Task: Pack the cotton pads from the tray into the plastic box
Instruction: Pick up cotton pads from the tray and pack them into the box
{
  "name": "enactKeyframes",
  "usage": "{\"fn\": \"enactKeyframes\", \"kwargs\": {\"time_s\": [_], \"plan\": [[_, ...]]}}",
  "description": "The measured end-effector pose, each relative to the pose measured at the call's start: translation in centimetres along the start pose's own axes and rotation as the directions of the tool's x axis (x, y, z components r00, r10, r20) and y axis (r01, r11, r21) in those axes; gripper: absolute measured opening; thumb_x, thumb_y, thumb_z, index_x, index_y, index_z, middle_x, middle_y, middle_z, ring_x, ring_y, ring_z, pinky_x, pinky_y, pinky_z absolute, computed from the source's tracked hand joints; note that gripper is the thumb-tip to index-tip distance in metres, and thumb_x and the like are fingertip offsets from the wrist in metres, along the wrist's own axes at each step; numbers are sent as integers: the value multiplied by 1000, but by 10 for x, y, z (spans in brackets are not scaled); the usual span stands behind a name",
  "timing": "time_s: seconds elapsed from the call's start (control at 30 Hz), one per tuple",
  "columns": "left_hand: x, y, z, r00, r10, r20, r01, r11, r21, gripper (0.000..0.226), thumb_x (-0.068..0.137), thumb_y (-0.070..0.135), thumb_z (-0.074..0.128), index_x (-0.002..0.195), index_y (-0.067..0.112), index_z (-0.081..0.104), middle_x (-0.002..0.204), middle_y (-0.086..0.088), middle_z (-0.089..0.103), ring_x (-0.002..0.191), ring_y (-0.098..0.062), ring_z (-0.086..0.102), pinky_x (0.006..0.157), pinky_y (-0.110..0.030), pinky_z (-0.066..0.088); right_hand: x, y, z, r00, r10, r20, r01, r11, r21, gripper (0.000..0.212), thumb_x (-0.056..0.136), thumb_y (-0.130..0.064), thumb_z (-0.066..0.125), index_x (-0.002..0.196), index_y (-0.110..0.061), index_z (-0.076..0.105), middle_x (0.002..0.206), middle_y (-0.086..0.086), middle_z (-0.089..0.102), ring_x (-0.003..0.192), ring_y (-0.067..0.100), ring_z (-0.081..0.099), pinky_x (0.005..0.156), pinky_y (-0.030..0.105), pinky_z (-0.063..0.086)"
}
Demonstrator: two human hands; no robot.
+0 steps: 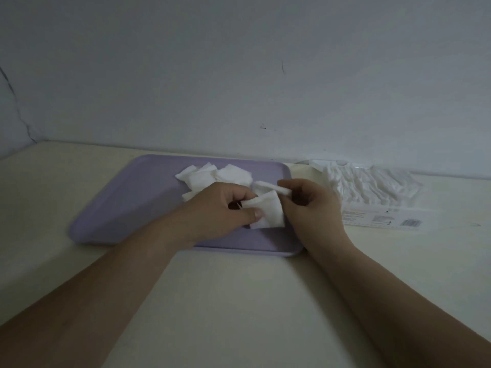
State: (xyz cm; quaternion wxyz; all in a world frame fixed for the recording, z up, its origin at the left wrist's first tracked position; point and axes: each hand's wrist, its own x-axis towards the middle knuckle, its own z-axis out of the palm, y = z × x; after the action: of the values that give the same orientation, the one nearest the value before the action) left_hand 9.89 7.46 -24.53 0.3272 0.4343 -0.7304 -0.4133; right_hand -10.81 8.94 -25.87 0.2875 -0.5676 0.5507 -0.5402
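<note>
A lilac tray (127, 208) lies on the cream table, with several white square cotton pads (212, 176) loose in its far half. My left hand (220, 208) is over the tray's right part, thumb and fingers pinching a square cotton pad (268, 211). My right hand (310, 203) is beside it and pinches another cotton pad (271, 187) by its edge. To the right of the tray stands the clear plastic box (382, 197), holding a row of white pads; a label with a barcode shows on its front.
The cream table (225, 301) reaches back to a pale wall (239, 75), and the tray and box sit close to that wall. A lid-like clear piece (337, 163) lies behind the box.
</note>
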Motion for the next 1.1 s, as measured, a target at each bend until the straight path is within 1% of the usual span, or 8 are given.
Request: {"fn": "enactKeyframes", "kwargs": {"time_s": [0.33,0.47,0.53,0.63,0.73,0.87,1.0,1.1], "plan": [[-2,-3,2,989,-9,-145,1,998,-59,21,89,12,78,93,33,79,98,-9,77,90,-21,72,96,-46,57,-4,-6,0,976,-34,215,-8,982,191,28,94,-3,70,95,-30,78,94,-7,82,88,6,76,74,18,56],[-2,-5,3,986,-11,-167,-5,996,-92,12,84,16,79,89,27,75,91,-8,78,85,-19,73,91,-44,59,-4,-11,-3,950,11,312,-109,948,299,32,89,10,66,102,-16,78,94,3,81,85,11,74,73,21,56],[0,-6,3,982,-29,-185,12,996,-92,14,81,16,80,89,22,71,86,-6,78,84,-24,75,87,-41,61,-6,-12,-5,923,-10,384,-126,936,329,29,81,-2,76,107,-17,77,98,4,81,88,11,73,73,22,57],[2,-7,4,969,-64,-237,45,995,-85,24,73,22,79,94,24,68,83,-2,77,80,-28,73,80,-35,61,-9,-11,-2,934,-67,350,0,982,188,35,76,-9,88,106,-23,75,95,-5,80,85,10,73,74,24,58],[2,-8,4,972,-47,-231,25,995,-97,38,74,27,82,109,30,67,72,10,66,67,-8,60,66,-23,50,-8,-9,1,951,-153,270,133,987,88,36,84,4,77,97,-29,74,89,-16,77,81,3,70,76,20,55],[1,-8,5,982,61,-178,-58,998,27,22,84,15,84,99,30,78,67,9,55,61,-5,44,59,-17,36,-9,-8,1,952,-197,235,188,980,60,36,88,12,63,96,-22,73,91,-11,77,84,-1,69,78,14,50],[0,-6,6,977,38,-209,-31,999,35,12,86,15,81,89,25,77,64,8,50,58,-3,41,55,-14,33,-13,-10,5,953,-191,234,194,981,10,48,93,9,54,122,-27,65,121,-2,71,107,7,68,88,12,50],[1,-5,6,973,43,-229,-20,995,99,11,88,12,78,95,20,75,63,6,47,54,-2,39,54,-12,34,-17,-8,6,918,-306,252,348,927,-142,58,94,9,52,139,-27,59,131,-5,64,120,20,62,103,33,51]]}}
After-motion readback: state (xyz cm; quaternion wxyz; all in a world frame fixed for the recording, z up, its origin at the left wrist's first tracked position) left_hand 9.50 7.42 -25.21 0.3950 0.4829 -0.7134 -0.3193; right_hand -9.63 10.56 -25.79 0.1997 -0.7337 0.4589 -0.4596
